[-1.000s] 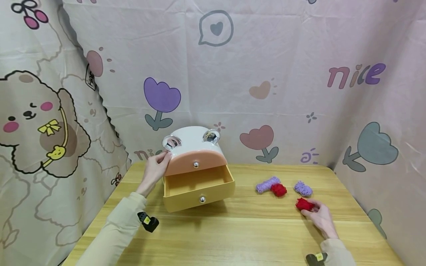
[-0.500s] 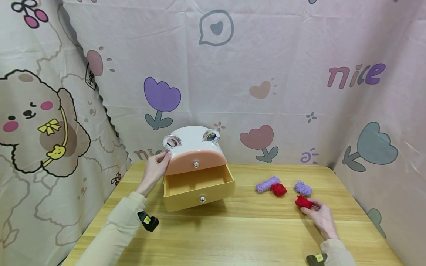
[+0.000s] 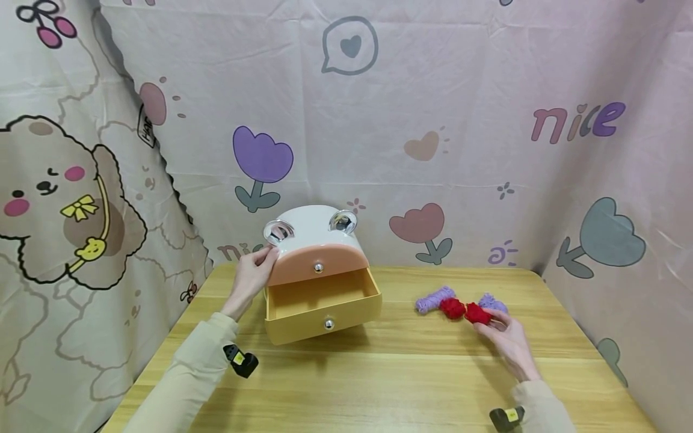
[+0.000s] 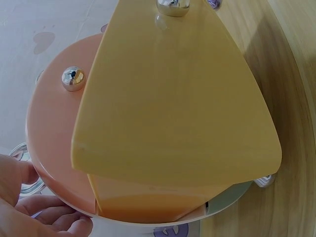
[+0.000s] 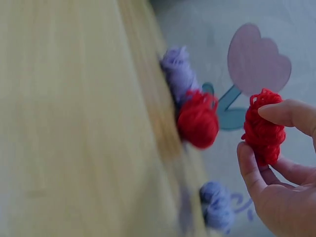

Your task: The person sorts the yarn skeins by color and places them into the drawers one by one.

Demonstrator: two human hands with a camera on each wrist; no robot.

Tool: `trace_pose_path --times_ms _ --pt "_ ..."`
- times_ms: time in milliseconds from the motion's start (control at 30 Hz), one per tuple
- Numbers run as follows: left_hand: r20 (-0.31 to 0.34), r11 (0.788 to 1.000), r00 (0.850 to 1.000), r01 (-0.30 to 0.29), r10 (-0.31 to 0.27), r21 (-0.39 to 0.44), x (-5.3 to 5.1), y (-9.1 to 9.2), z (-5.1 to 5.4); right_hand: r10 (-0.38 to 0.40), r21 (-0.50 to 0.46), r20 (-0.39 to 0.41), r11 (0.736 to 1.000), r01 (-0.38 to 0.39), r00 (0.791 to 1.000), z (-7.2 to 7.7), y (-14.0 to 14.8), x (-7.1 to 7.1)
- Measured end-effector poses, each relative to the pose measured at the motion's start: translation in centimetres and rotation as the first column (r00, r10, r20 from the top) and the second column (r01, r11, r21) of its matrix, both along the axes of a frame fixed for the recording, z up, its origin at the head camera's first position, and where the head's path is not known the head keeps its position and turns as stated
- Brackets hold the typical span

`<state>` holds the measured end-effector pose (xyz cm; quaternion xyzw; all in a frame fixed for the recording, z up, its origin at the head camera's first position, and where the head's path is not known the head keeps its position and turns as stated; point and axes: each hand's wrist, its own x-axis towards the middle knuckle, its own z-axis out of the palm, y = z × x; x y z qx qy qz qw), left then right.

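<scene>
A white box with a pink upper drawer (image 3: 318,262) stands at the table's left, its yellow lower drawer (image 3: 325,320) pulled out. My left hand (image 3: 253,278) holds the box's left edge; in the left wrist view the thumb and fingers of that hand (image 4: 39,207) are at the pink front's rim. My right hand (image 3: 509,343) pinches a red yarn bundle (image 3: 477,313). The right wrist view shows this bundle (image 5: 264,127) between thumb and fingers of the hand (image 5: 289,182), apart from a second red bundle (image 5: 198,120).
On the table (image 3: 411,385) lie a long purple yarn bundle (image 3: 435,299), the other red one (image 3: 452,308) touching it, and a purple bundle (image 3: 494,302) behind my right fingers. A patterned cloth (image 3: 476,78) hangs behind the table.
My right hand has moved left and away from me with the red bundle, from in front of the right purple bundle toward the other red one. The left hand stays where it was.
</scene>
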<state>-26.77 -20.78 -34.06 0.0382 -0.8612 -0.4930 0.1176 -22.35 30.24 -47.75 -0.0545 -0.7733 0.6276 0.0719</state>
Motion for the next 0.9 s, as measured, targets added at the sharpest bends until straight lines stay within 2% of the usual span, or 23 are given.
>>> trace_pose_path --times_ms 233,567,900 --pt "0.002 1.0 1.0 0.004 -0.004 0.003 -0.1 0.1 0.0 0.069 -0.062 -0.084 0.995 -0.075 0.994 1.9 -2.2 -0.4" --pt "0.006 1.0 1.0 0.006 -0.006 0.015 -0.3 0.0 -0.2 0.162 -0.069 -0.078 0.983 -0.168 0.984 4.7 -6.0 -1.0" --pt "0.02 1.0 1.0 0.008 -0.008 0.015 -0.2 0.0 -0.1 0.263 -0.067 -0.156 0.959 -0.276 0.952 6.4 -9.8 -1.8"
